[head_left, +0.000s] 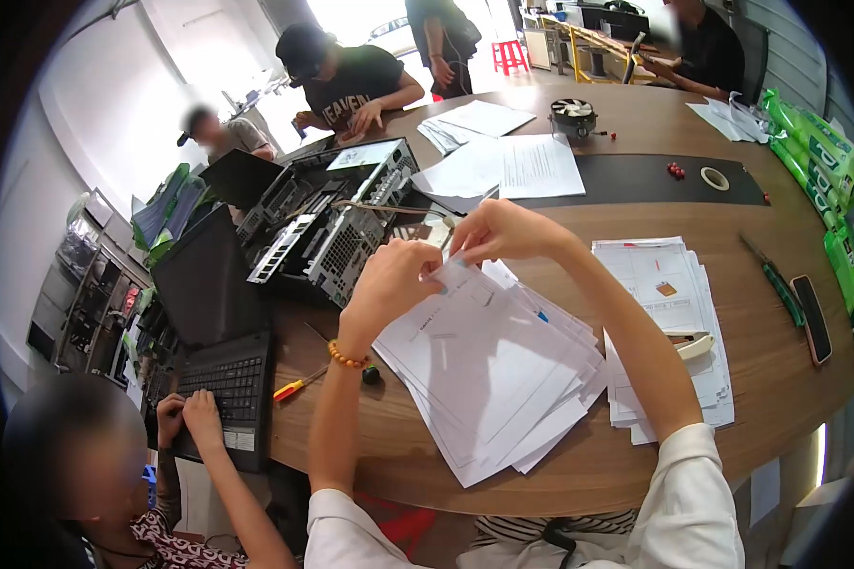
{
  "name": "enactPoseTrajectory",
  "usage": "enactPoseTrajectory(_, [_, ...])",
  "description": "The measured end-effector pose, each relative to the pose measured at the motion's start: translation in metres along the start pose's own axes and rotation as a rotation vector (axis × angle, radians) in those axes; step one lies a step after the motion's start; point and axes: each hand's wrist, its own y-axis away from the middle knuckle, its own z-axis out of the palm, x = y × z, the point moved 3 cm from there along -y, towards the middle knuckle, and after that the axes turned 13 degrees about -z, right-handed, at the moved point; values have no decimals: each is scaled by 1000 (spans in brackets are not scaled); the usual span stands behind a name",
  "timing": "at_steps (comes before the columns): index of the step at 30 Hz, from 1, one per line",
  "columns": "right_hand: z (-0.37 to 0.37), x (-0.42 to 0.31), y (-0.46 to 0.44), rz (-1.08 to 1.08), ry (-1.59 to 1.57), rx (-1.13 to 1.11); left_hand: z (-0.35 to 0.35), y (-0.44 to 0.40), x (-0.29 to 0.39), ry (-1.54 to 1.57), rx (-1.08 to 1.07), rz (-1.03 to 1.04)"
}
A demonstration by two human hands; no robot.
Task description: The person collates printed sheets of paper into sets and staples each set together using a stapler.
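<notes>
Both of my hands are at the top edge of a printed paper sheet (484,365), which lies over a fanned pile of papers. My left hand (395,272), below which the wrist wears an amber bead bracelet (348,357), pinches the sheet's upper left corner. Close beside it, my right hand (509,230) has its fingers closed on the same top edge. To the right lies a second stack of papers (650,284) with a cream stapler (696,347) on it.
An opened computer case (346,237) stands beyond my left hand. A screwdriver (294,388) lies near a laptop (232,389), where a person types. Pliers (778,284), a phone (810,320), a tape roll (714,178) and a cooling fan (573,116) are on the table. Other people sit or stand around.
</notes>
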Motion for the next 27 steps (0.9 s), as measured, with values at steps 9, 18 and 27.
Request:
enactPoseTrajectory(9, [0,17,7,42,199,-33,-17,29,11,-56,-216,112])
enactPoseTrajectory(18, [28,3,10,219,396,-339,-12,23,5,-59,-292,144])
enactPoseTrajectory(27, [37,-6,8,287,510,-321,0,16,5,0,-258,252])
